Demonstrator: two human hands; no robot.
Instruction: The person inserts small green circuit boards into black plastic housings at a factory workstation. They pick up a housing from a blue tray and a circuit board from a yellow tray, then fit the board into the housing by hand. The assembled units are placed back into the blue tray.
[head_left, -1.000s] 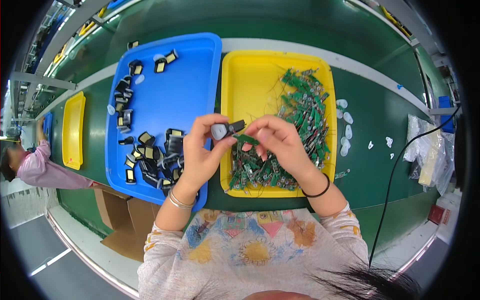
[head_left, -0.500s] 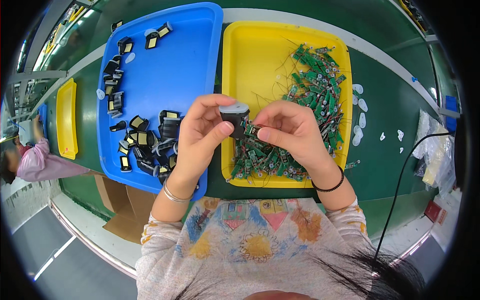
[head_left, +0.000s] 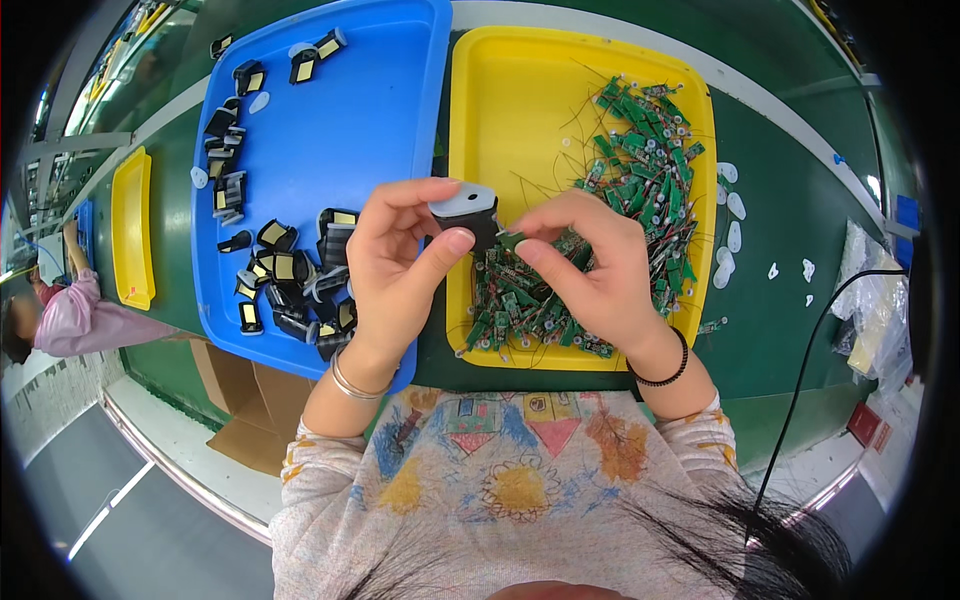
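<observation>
My left hand [head_left: 400, 255] grips a black plastic housing [head_left: 478, 228] between thumb and fingers, its light grey cap [head_left: 464, 201] facing up. Pinched in my right hand [head_left: 585, 255] is a small green circuit board [head_left: 511, 240], its end against the housing's right side. How far the board goes into the housing I cannot tell. Both hands are above the near part of a yellow tray [head_left: 500, 90], which holds a heap of green circuit boards [head_left: 645, 150] with thin wires. Left of it, a blue tray [head_left: 340, 130] holds several black housings [head_left: 285, 265].
Pale oval caps [head_left: 735, 205] lie on the green table right of the yellow tray. Beyond them are clear plastic bags [head_left: 870, 300] and a black cable [head_left: 800, 400]. Far left are another yellow tray [head_left: 132, 230] and a person in a pink sleeve [head_left: 95, 315]. A cardboard box [head_left: 255, 400] stands below the table edge.
The housing has tilted in my left hand so more of its cap's top shows. My right hand has turned the board, which now shows less of its face.
</observation>
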